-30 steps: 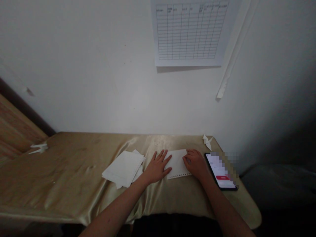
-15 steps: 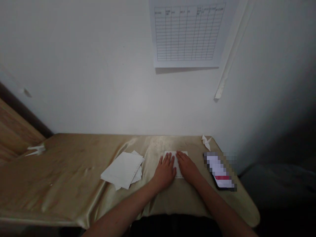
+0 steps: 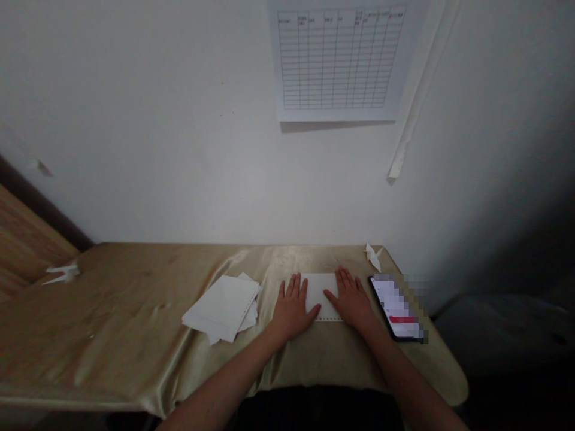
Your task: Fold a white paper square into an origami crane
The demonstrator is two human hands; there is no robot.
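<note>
A white sheet of paper (image 3: 321, 296) with a perforated near edge lies flat on the satin-covered table (image 3: 112, 317). My left hand (image 3: 293, 309) rests palm down on its left side, fingers spread. My right hand (image 3: 353, 301) presses on its right side, also spread and holding nothing. Left of my left hand lies a loose stack of similar perforated sheets (image 3: 222, 307). Beyond my right hand is a phone (image 3: 396, 308), its screen lit and partly blurred out. A small white paper crane (image 3: 374, 256) stands near the wall behind it.
A second folded paper figure (image 3: 63, 274) lies at the table's far left, beside a wooden surface (image 3: 27, 251). The table backs onto a white wall carrying a printed grid chart (image 3: 335, 60). Gold cloth fills the table's front.
My hands have moved apart from their close position over the sheet, and more of the sheet shows between them. The sheet now sits squarer than a second ago. The view has shifted slightly.
</note>
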